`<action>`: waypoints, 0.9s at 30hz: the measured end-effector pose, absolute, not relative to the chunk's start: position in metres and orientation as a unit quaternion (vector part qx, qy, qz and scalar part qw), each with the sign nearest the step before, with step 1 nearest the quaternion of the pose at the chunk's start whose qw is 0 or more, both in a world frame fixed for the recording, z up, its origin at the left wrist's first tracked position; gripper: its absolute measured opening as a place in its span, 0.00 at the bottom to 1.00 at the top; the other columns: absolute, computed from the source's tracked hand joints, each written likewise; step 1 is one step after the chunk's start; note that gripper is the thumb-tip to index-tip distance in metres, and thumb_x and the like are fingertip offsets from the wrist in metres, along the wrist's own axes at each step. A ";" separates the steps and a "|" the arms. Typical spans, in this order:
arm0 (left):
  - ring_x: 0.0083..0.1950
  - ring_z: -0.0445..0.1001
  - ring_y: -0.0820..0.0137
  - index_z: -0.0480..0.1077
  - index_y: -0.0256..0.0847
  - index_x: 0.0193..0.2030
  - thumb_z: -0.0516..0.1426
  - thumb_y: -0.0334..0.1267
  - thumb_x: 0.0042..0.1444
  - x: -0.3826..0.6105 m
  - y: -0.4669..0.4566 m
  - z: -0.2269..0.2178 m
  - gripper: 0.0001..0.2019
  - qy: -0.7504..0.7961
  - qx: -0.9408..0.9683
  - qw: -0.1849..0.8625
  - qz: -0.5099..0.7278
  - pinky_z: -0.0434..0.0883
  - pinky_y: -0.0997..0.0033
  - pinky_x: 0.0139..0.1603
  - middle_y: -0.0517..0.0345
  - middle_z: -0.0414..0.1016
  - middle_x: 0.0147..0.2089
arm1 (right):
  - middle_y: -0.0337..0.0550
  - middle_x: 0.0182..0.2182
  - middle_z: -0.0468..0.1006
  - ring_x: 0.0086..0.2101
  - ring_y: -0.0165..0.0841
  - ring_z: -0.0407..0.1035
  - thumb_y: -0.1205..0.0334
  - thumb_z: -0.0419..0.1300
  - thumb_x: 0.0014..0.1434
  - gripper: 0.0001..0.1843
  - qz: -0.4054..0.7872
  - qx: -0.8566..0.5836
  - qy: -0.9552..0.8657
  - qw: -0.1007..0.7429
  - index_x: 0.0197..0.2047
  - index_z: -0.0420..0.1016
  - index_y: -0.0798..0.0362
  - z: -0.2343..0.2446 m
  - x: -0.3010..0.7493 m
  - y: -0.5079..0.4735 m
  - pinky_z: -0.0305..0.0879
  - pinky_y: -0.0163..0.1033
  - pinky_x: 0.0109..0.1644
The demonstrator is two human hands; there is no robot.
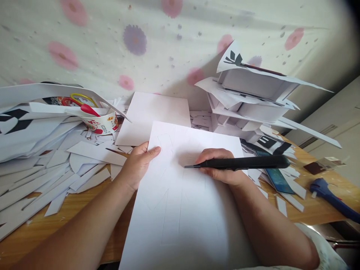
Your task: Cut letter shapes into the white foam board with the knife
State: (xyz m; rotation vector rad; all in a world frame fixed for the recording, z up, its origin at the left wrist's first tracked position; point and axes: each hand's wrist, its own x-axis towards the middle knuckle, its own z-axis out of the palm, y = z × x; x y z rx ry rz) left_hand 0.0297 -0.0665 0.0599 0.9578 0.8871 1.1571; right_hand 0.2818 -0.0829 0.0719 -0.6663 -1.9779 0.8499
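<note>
A large white board sheet (180, 210) lies in front of me on the wooden table (56, 221), with faint cut lines scored into it. My left hand (137, 165) grips the sheet's left edge, thumb on top. My right hand (222, 167) rests on the sheet and holds a long black utility knife (239, 163) almost level, its thin tip pointing left just above the surface. A second white sheet (154, 112) lies behind the first one.
White offcuts and strips (56, 176) pile up at the left. A paper cup with red-handled scissors (98, 120) stands at the back left. Stacked white board model parts (253, 101) rise at the back right. A blue-handled tool (332, 198) lies near the right edge.
</note>
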 end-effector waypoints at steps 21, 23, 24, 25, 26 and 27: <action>0.32 0.76 0.60 0.74 0.37 0.42 0.68 0.46 0.44 0.030 -0.066 0.056 0.20 0.385 0.421 0.638 0.517 0.71 0.66 0.33 0.50 0.79 0.36 | 0.42 0.32 0.77 0.30 0.29 0.71 0.66 0.63 0.56 0.07 0.338 -0.260 -0.806 0.410 0.40 0.78 0.54 0.071 0.282 -0.083 0.68 0.34 0.33; 0.34 0.76 0.60 0.74 0.37 0.41 0.67 0.46 0.45 0.030 -0.065 0.055 0.20 0.384 0.423 0.637 0.518 0.71 0.66 0.34 0.50 0.79 0.36 | 0.42 0.31 0.77 0.29 0.28 0.70 0.67 0.63 0.56 0.07 0.338 -0.268 -0.806 0.405 0.39 0.78 0.54 0.072 0.282 -0.084 0.67 0.33 0.33; 0.34 0.76 0.60 0.74 0.37 0.41 0.67 0.46 0.45 0.030 -0.065 0.055 0.19 0.384 0.425 0.636 0.518 0.71 0.66 0.34 0.50 0.79 0.36 | 0.42 0.31 0.77 0.29 0.28 0.70 0.67 0.62 0.56 0.06 0.337 -0.272 -0.807 0.402 0.39 0.78 0.54 0.072 0.281 -0.084 0.67 0.33 0.33; 0.34 0.76 0.60 0.74 0.37 0.41 0.67 0.46 0.45 0.030 -0.065 0.055 0.19 0.384 0.426 0.634 0.518 0.71 0.66 0.35 0.50 0.79 0.37 | 0.42 0.31 0.77 0.30 0.28 0.70 0.67 0.62 0.56 0.06 0.336 -0.275 -0.807 0.400 0.39 0.78 0.54 0.073 0.281 -0.084 0.67 0.33 0.33; 0.34 0.76 0.60 0.74 0.37 0.40 0.67 0.46 0.46 0.029 -0.065 0.055 0.19 0.385 0.428 0.633 0.518 0.71 0.66 0.34 0.50 0.79 0.36 | 0.42 0.31 0.77 0.30 0.29 0.70 0.67 0.62 0.56 0.07 0.334 -0.275 -0.810 0.396 0.39 0.78 0.54 0.073 0.281 -0.085 0.67 0.34 0.33; 0.34 0.76 0.60 0.74 0.37 0.40 0.67 0.46 0.46 0.029 -0.065 0.055 0.18 0.385 0.429 0.632 0.518 0.71 0.66 0.34 0.50 0.79 0.36 | 0.42 0.32 0.77 0.31 0.29 0.70 0.67 0.62 0.56 0.07 0.331 -0.273 -0.813 0.393 0.39 0.78 0.54 0.073 0.281 -0.085 0.67 0.34 0.34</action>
